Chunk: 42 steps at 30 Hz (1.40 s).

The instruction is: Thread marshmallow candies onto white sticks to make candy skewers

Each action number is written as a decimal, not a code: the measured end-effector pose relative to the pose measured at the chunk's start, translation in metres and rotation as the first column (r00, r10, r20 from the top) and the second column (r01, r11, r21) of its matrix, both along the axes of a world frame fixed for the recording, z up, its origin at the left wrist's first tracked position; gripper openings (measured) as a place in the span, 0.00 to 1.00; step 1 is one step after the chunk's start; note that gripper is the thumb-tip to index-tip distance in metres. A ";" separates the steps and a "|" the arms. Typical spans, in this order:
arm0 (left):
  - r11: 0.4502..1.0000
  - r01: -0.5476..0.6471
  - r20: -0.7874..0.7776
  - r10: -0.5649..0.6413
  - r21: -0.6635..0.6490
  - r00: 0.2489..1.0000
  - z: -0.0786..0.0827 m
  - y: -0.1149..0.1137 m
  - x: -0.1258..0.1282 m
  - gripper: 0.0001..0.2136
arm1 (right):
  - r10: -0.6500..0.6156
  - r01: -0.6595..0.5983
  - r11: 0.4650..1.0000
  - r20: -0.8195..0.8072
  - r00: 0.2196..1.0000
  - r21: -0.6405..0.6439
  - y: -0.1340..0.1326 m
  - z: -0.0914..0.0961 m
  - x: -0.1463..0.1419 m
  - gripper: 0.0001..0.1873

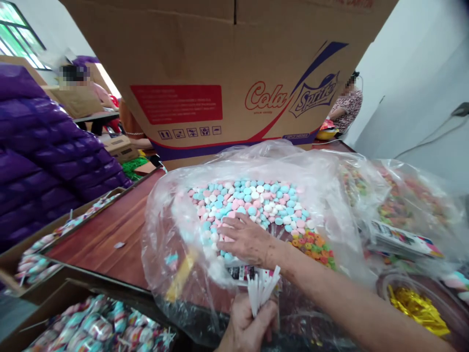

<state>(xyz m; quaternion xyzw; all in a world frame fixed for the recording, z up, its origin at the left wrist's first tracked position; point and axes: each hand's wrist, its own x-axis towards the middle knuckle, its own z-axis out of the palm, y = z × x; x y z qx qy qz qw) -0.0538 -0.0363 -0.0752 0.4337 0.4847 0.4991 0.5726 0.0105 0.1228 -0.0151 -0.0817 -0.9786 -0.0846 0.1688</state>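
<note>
A bundle of white plastic sticks (pixel 263 288) stands up out of my left hand (pixel 249 322), whose fingers are wrapped round it near the table's front edge. My right hand (pixel 249 239) reaches across from the right, fingers spread, palm down on a pile of pink, blue and white round candies (pixel 256 198). The candies lie in a large opened clear plastic bag (pixel 164 215). Beside my right wrist are orange, green and red ring-shaped candies (pixel 315 247). A printed packet (pixel 240 273) shows partly, just under the right hand.
Behind the bag rises a big cardboard carton (pixel 227 58). Boxes of wrapped candy sticks (pixel 98 325) stand at the left. Rightward are more bagged candies (pixel 395 195), printed bags (pixel 403 239) and a tub (pixel 383 283) of gold ties (pixel 417 308). Other people sit further back.
</note>
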 end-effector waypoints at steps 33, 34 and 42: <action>0.947 -0.249 0.187 0.287 -0.202 0.940 0.009 0.027 0.007 0.19 | -0.213 0.210 0.977 0.153 0.965 0.036 0.038 -0.004 0.062 0.07; 0.947 -0.247 0.187 0.285 -0.204 0.940 0.009 0.027 0.006 0.19 | -0.235 0.236 0.972 0.134 0.963 0.014 0.037 0.003 0.068 0.07; 0.944 -0.249 0.173 0.288 -0.214 0.942 0.009 0.030 0.007 0.19 | -0.370 0.387 0.891 0.113 0.922 -0.237 -0.032 0.007 0.112 0.06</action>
